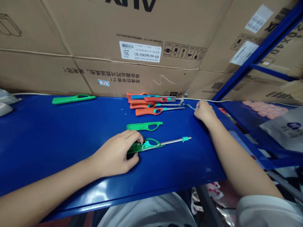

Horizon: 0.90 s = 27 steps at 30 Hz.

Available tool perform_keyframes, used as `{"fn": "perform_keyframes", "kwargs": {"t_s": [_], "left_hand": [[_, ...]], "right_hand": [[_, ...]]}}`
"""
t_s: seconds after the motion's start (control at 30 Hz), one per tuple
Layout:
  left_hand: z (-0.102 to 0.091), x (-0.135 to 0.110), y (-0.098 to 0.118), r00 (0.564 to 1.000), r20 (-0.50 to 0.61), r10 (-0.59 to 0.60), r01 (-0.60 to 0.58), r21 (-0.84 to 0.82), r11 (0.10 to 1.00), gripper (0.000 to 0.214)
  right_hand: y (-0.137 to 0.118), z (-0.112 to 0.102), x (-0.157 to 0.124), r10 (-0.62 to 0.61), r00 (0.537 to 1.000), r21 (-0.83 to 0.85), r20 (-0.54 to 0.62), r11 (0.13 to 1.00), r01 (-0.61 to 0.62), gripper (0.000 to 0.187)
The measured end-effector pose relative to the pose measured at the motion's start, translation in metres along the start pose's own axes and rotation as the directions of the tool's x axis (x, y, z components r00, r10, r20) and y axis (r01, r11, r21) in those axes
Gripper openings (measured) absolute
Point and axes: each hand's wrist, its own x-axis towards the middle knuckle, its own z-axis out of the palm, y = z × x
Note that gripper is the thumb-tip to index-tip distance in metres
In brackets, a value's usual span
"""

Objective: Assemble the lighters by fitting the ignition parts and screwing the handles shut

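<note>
Currently, the left hand (124, 153) curls its fingers and thumb around the rear of an open, hollow green plastic lighter body (144, 146), which lies on the glossy blue tabletop (78, 135). From it runs a slim, shiny metal tube (170, 142) with a turquoise plastic collar (185, 139) near its tip. Just beyond lies a matching green plastic half-shell (145, 126) with a looped trigger guard. At the right, the right hand (204, 111) has its fingers closed on thin pale wires (190, 107), near a pile of smooth orange, red and blue lighters (148, 111); corrugated brown cardboard (94, 37) stands behind.
</note>
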Motion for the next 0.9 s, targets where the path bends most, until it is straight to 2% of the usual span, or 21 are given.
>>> {"fn": "perform_keyframes", "kwargs": {"t_s": [0.1, 0.17, 0.27, 0.3, 0.37, 0.43, 0.5, 0.6, 0.73, 0.8, 0.9], "left_hand": [[0.001, 0.001, 0.001, 1.0, -0.006, 0.002, -0.002, -0.035, 0.999, 0.024], [0.003, 0.001, 0.0, 1.0, -0.016, -0.005, 0.004, -0.08, 0.997, 0.025], [0.007, 0.003, -0.001, 0.999, -0.031, -0.021, 0.016, -0.164, 0.986, 0.029], [0.008, 0.003, -0.001, 0.999, -0.036, -0.024, 0.017, -0.187, 0.982, 0.029], [0.011, 0.004, -0.002, 0.998, -0.051, -0.029, 0.018, -0.216, 0.976, 0.031], [0.013, 0.004, -0.002, 0.997, -0.065, -0.037, 0.021, -0.229, 0.973, 0.032], [0.014, 0.003, -0.002, 0.996, -0.077, -0.042, 0.023, -0.23, 0.973, 0.032], [0.016, 0.002, -0.002, 0.995, -0.094, -0.026, 0.004, -0.224, 0.974, 0.032], [0.015, 0.002, -0.003, 0.994, -0.104, 0.01, -0.031, -0.199, 0.98, 0.03], [0.015, 0.002, -0.004, 0.995, -0.094, 0.027, -0.045, -0.184, 0.982, 0.029], [0.014, 0.002, -0.004, 0.996, -0.081, 0.042, -0.055, -0.17, 0.984, 0.029]], "right_hand": [[-0.013, -0.013, -0.013, -0.083, 0.995, 0.042, -0.05, 0.995, 0.085, 0.024], [-0.027, -0.02, -0.029, -0.18, 0.981, 0.096, -0.072, 0.978, 0.187, 0.023], [-0.054, -0.023, -0.065, -0.362, 0.932, 0.22, -0.021, 0.908, 0.358, 0.022], [-0.063, -0.023, -0.079, -0.438, 0.899, 0.283, 0.012, 0.864, 0.418, 0.022], [-0.077, -0.02, -0.105, -0.642, 0.766, 0.523, 0.034, 0.664, 0.534, 0.028], [-0.085, -0.016, -0.123, -0.764, 0.644, 0.63, -0.045, 0.478, 0.612, 0.029], [-0.088, -0.013, -0.132, -0.823, 0.56, 0.656, -0.096, 0.371, 0.658, 0.025], [-0.086, -0.009, -0.131, -0.88, 0.455, 0.572, -0.134, 0.306, 0.761, 0.022], [-0.083, -0.006, -0.125, -0.945, 0.292, 0.397, -0.149, 0.213, 0.893, 0.022], [-0.083, -0.004, -0.125, -0.959, 0.254, 0.374, -0.127, 0.191, 0.908, 0.021], [-0.084, -0.003, -0.127, -0.969, 0.228, 0.367, -0.098, 0.178, 0.913, 0.021]]}}
